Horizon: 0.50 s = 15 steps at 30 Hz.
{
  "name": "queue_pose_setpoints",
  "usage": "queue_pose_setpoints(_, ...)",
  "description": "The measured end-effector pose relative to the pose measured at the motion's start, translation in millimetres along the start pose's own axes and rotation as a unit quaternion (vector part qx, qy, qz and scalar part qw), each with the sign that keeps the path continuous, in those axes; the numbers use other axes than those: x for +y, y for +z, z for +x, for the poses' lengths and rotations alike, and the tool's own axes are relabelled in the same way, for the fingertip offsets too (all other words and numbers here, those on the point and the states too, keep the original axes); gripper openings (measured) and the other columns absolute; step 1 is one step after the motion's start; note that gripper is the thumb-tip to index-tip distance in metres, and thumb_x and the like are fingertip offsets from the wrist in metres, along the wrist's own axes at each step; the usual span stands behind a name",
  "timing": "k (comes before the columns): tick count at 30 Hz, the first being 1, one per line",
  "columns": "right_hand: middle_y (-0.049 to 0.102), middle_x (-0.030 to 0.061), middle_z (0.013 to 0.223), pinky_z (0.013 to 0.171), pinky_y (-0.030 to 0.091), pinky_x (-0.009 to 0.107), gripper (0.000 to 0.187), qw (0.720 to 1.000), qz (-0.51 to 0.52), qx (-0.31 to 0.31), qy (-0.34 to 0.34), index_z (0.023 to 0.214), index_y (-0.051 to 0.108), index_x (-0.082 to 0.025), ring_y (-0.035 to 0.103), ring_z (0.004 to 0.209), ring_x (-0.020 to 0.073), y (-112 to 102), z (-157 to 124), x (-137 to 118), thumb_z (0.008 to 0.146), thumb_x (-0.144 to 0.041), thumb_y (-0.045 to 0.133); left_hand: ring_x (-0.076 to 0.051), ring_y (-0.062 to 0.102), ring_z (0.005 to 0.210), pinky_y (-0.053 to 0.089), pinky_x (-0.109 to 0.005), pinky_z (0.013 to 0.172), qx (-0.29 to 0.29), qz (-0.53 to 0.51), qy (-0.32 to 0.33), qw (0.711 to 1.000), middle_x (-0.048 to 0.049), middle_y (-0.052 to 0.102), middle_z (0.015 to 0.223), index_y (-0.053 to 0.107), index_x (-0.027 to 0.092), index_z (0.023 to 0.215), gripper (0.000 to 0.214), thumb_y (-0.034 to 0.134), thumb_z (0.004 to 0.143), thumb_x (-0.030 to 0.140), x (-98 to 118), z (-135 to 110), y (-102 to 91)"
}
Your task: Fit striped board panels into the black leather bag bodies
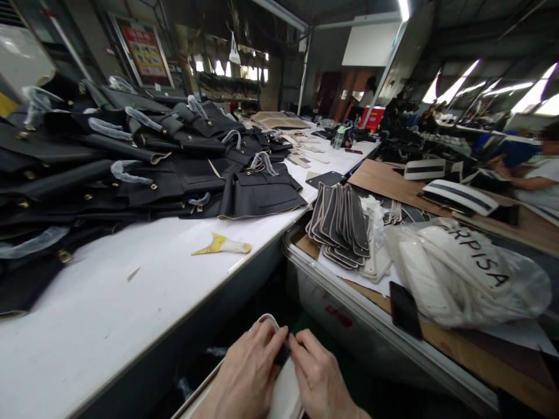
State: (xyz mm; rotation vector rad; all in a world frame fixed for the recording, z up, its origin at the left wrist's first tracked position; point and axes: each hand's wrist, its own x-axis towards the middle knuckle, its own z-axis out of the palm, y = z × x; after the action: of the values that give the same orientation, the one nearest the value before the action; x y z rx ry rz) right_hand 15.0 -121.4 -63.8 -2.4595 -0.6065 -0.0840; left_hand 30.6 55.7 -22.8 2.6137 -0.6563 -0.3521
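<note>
At the bottom middle, my left hand [250,368] and my right hand [322,372] work close together on a bag piece [285,391] with a cream inner face and a pale rounded edge. The fingers of my left hand are curled over its far rounded end. My right thumb and fingers are pinched at a small dark part by its edge, almost touching the left fingertips. What exactly sits between the fingertips is hidden. The piece slants down toward the lower left, partly covered by my hands.
Black leather bag bodies [262,189] with wrapped handles pile on the white table [152,279]. A yellow-and-white scraper-like tool [222,244] lies there. At right, a bin [345,314] bears stacked panels [338,218], a phone [404,309] and a plastic bag [471,279]. A person [537,180] sits far right.
</note>
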Motion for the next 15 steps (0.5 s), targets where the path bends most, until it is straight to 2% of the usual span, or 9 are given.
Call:
queue_pose_setpoints(4,0.060,0.0169,0.095,0.076,0.057,0.036,0.041,0.998,-0.045,-0.038,-0.025,0.113,0.063,-0.002,0.061,0.087,0.0249,-0.4,0.7,0.0,0.090,-0.004,0.029,-0.025,0.053,0.111,0.047,-0.041,0.099,0.014,0.006,0.010,1.000,-0.0097,0.057,0.119,0.056,0.022,0.127,0.050,0.046,0.080,0.008,0.1,-1.1,3.3)
queue_pose_setpoints(8,0.062,0.0224,0.107,0.080,0.057,0.043,0.040,0.983,-0.136,-0.088,-0.083,0.118,0.062,0.003,0.058,0.095,0.0310,-1.8,0.9,-5.3,0.086,-0.007,0.040,-0.027,0.052,0.111,0.048,-0.043,0.096,0.016,0.041,0.026,0.999,-0.0135,0.055,0.123,0.051,0.019,0.134,0.048,0.041,0.088,0.012,-2.0,-3.7,11.7)
queue_pose_setpoints(10,0.062,0.0226,0.108,0.082,0.055,0.045,0.039,0.977,-0.158,-0.101,-0.104,0.115,0.064,0.003,0.056,0.096,0.0321,-4.9,1.9,-8.3,0.085,-0.008,0.042,-0.028,0.051,0.110,0.047,-0.045,0.097,0.019,0.051,0.031,0.998,-0.0138,0.055,0.122,0.049,0.018,0.136,0.046,0.040,0.091,0.015,-2.5,-5.2,15.5)
queue_pose_setpoints(13,0.063,0.0173,0.099,0.082,0.053,0.042,0.033,0.985,-0.103,-0.106,-0.094,0.104,0.068,-0.005,0.057,0.092,0.0279,-12.9,7.9,-6.6,0.088,-0.008,0.039,-0.028,0.051,0.110,0.046,-0.045,0.098,0.035,0.050,0.029,0.998,-0.0128,0.056,0.120,0.049,0.017,0.136,0.045,0.041,0.092,0.016,-1.4,-8.1,18.0)
queue_pose_setpoints(15,0.061,0.0109,0.089,0.078,0.051,0.036,0.028,0.993,0.015,-0.112,-0.032,0.086,0.068,-0.012,0.057,0.085,0.0219,-18.2,16.8,0.7,0.091,-0.012,0.041,-0.028,0.051,0.111,0.046,-0.045,0.098,0.047,0.045,0.025,0.998,-0.0126,0.056,0.120,0.049,0.017,0.136,0.045,0.040,0.092,0.015,0.1,-10.3,17.6)
